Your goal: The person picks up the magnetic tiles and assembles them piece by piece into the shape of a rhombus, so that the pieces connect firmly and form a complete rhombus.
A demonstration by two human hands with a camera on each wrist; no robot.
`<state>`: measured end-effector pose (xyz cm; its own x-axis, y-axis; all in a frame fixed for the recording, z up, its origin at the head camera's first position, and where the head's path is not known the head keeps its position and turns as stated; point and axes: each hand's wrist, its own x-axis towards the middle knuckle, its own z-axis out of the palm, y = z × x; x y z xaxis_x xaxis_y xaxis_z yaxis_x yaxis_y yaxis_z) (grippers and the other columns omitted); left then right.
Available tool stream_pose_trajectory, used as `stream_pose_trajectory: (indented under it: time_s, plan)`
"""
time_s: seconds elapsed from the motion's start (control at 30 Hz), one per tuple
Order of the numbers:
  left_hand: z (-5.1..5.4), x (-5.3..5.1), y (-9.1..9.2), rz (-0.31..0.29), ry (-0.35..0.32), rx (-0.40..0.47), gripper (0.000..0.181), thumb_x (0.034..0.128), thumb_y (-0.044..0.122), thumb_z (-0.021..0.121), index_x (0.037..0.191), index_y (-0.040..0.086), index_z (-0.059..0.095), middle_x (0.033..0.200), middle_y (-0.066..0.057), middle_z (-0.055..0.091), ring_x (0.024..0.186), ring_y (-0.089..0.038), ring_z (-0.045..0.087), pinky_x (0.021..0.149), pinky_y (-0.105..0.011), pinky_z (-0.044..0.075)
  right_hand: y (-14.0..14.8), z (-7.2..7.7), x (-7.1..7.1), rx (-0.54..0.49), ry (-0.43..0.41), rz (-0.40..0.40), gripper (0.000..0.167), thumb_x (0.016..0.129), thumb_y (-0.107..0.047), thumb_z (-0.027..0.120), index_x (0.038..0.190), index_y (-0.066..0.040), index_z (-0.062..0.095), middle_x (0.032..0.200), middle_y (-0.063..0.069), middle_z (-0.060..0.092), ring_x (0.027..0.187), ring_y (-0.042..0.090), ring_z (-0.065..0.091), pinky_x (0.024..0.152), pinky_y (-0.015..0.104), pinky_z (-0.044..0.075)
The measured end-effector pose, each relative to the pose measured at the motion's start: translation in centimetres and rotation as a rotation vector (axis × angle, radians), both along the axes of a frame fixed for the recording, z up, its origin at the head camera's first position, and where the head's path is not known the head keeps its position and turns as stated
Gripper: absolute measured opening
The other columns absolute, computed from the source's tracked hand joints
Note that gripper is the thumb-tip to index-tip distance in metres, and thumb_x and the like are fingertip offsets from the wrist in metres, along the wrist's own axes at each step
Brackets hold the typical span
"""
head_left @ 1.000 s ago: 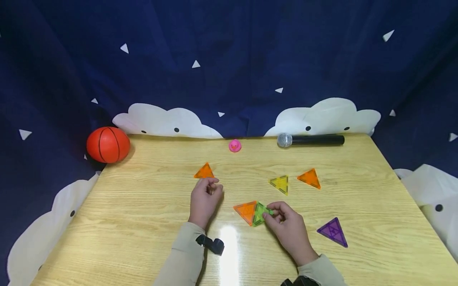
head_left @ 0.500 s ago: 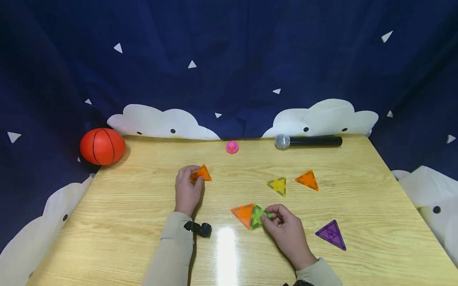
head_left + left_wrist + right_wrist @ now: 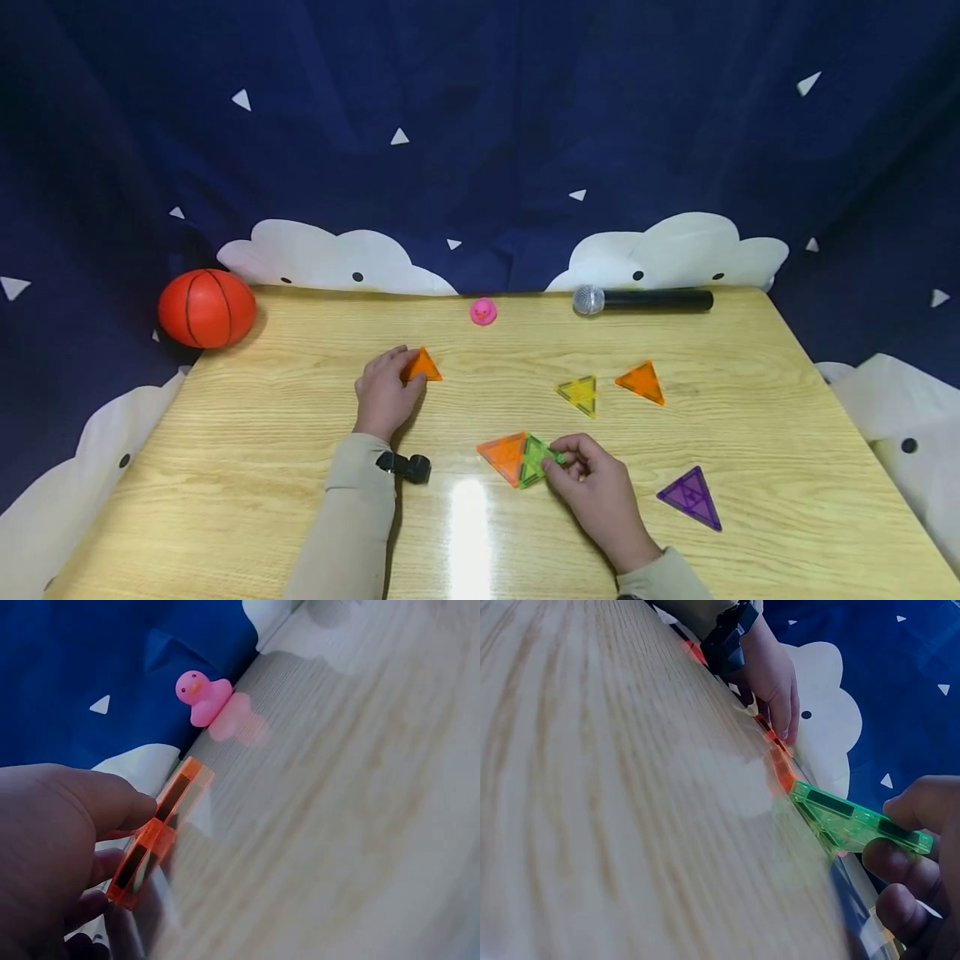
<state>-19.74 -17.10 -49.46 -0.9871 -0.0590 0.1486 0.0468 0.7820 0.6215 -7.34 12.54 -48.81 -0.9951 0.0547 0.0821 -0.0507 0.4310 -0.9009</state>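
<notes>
Toward the back centre-left, my left hand pinches an orange triangular magnetic tile by its left side. In the left wrist view the thumb presses on the edge of this orange tile, with fingers partly hidden behind it. My right hand holds a green triangular magnetic tile between thumb and fingers. In the right wrist view the green tile is tilted, one end against an orange edge. A second orange triangular tile lies along the green one's left side.
A yellow triangular tile, a further orange tile and a purple one lie to the right. Along the back are a red ball, a pink toy duck and a microphone, before a dark blue curtain.
My left hand has moved left and slightly back and now grips the orange tile it was in front of. The right hand keeps its hold on the green tile. The view has shifted slightly.
</notes>
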Motion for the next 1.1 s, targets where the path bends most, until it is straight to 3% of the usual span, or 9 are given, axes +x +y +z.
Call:
stream_pose_trajectory:
  time_s: [0.13, 0.4, 0.67, 0.97, 1.1]
  plan:
    - [0.1, 0.1, 0.0, -0.007, -0.010, -0.028, 0.043, 0.0955, 0.027, 0.066, 0.135, 0.011, 0.063, 0.146, -0.010, 0.054, 0.137, -0.037, 0.040, 0.101, -0.056, 0.028, -0.1, 0.0, 0.0, 0.010, 0.011, 0.000, 0.016, 0.084, -0.011, 0.081, 0.097, -0.016, 0.071, 0.078, -0.005, 0.064, 0.063, 0.009, 0.052, 0.058, 0.022, 0.044]
    - [0.7, 0.1, 0.0, 0.028, -0.042, -0.030, 0.046, 0.0862, 0.034, 0.079, 0.123, 0.009, 0.070, 0.136, -0.009, 0.061, 0.120, -0.038, 0.052, 0.097, -0.055, 0.036, 0.0, 0.1, 0.1, 0.014, -0.007, 0.007, 0.015, 0.085, -0.013, 0.080, 0.097, -0.016, 0.071, 0.078, -0.005, 0.064, 0.062, 0.009, 0.051, 0.057, 0.022, 0.044]
    - [0.9, 0.5, 0.1, 0.032, -0.053, -0.017, 0.032, 0.0844, 0.034, 0.081, 0.103, 0.010, 0.073, 0.130, -0.004, 0.065, 0.115, -0.030, 0.061, 0.096, -0.052, 0.041, -0.1, 0.2, 0.0, -0.002, -0.021, 0.017, 0.016, 0.085, -0.013, 0.080, 0.098, -0.014, 0.071, 0.080, -0.004, 0.064, 0.064, 0.008, 0.051, 0.058, 0.021, 0.043]
    - [0.9, 1.2, 0.1, -0.017, -0.045, -0.091, 0.045, 0.0893, 0.033, 0.073, 0.130, 0.014, 0.067, 0.123, -0.010, 0.063, 0.109, -0.031, 0.062, 0.088, -0.052, 0.041, -0.2, 0.3, 0.0, 0.004, -0.023, 0.019, 0.016, 0.085, -0.014, 0.080, 0.099, -0.014, 0.071, 0.079, -0.004, 0.064, 0.063, 0.008, 0.050, 0.058, 0.021, 0.043]
    - [1.1, 1.8, 0.3, -0.049, -0.059, -0.147, 0.050, 0.0879, 0.028, 0.065, 0.137, 0.017, 0.063, 0.108, -0.010, 0.062, 0.093, -0.030, 0.060, 0.081, -0.048, 0.040, -0.2, 0.3, 0.0, 0.009, -0.028, 0.019, 0.017, 0.085, -0.014, 0.081, 0.099, -0.014, 0.071, 0.079, -0.004, 0.064, 0.063, 0.008, 0.050, 0.058, 0.022, 0.043]
